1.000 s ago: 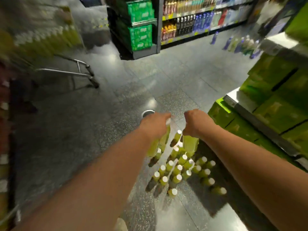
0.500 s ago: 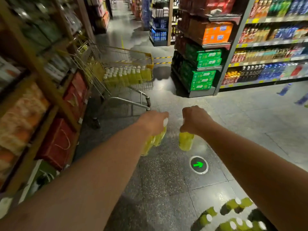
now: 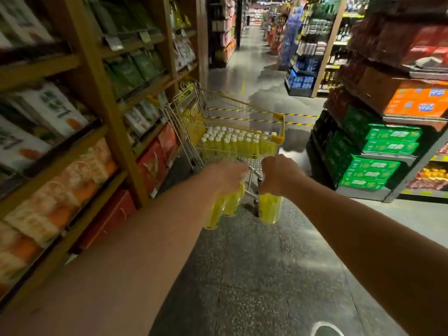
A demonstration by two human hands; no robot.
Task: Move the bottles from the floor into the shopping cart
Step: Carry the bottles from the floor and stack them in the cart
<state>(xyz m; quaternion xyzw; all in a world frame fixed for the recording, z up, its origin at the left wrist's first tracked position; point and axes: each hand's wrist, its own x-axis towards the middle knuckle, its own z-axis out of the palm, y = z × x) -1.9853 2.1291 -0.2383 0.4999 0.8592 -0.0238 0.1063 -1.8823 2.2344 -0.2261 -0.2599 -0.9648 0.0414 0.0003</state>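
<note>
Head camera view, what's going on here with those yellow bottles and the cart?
A person's left grip holds a few yellow bottles by their tops, and the right grip holds another yellow bottle the same way. All of them hang above the floor, just short of the shopping cart. The cart already holds rows of white-capped bottles; the held ones are not in it yet.

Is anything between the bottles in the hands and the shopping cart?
Nothing visible on the floor between them. The held bottles hang below the rim of the shopping cart, so its wire wall faces them.
</note>
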